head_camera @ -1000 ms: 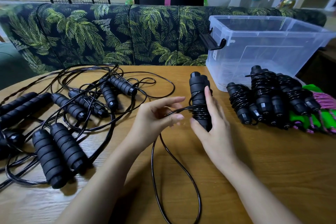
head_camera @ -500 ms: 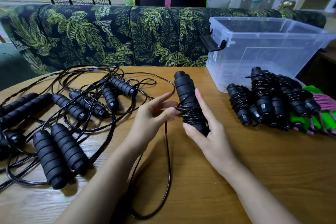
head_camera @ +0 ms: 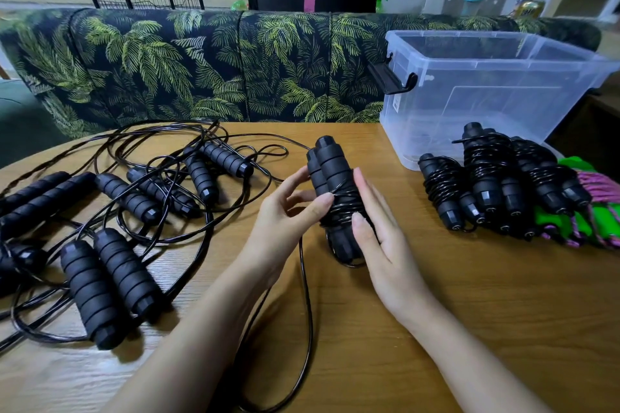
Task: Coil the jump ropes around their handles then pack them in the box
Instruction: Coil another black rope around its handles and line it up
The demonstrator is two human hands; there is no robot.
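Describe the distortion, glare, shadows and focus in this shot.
Head view: wide-angle bending bows the sofa back and table edge; glints show on the coiled jump rope and clear box; a soft shadow lies beside the left forearm; focus is sharp.

Our wooden table [head_camera: 469,312] carries tangled loose ropes [head_camera: 134,198] at left, a clear box [head_camera: 436,111] far right, with coiled ropes [head_camera: 486,184] before it, touching green ropes [head_camera: 550,221].

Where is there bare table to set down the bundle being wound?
Bare table: near right, between the right hand and the coiled bundles; also a far strip between the loose ropes and the clear box. Crowded: the left half, and near centre where the trailing cord loops.
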